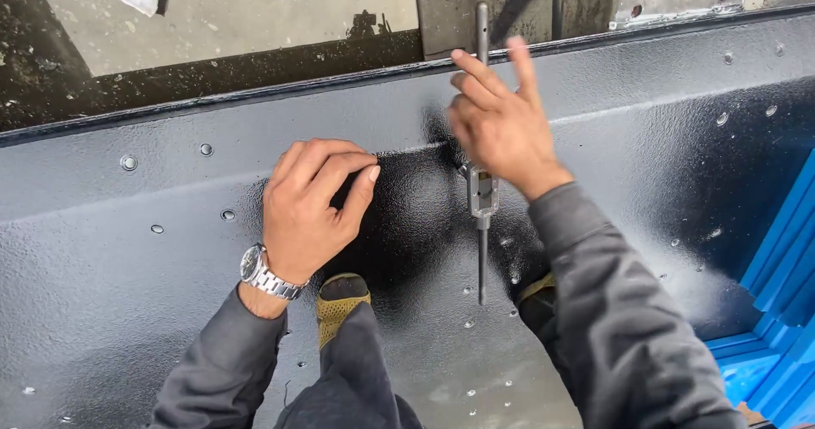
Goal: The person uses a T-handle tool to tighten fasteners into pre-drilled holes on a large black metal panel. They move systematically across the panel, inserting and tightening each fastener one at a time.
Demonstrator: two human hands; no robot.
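A long steel tap wrench (482, 193) stands upright against a black textured metal panel (662, 166), its bar running from the panel's top edge down to about mid-height. My right hand (501, 123) is around the wrench's upper part, fingers spread over the bar, gripping or turning it. My left hand (312, 204) rests curled on the panel to the left of the wrench, fingertips pressed against the ridge, with a silver wristwatch (265, 273) on the wrist. Both arms wear grey sleeves.
The panel has several small round holes, such as the hole (128, 162) at upper left. A yellow-black shoe (340, 303) shows below my left hand. Blue corrugated sheeting (777, 310) lies at the right. Beyond the panel's top edge is concrete floor (255, 13).
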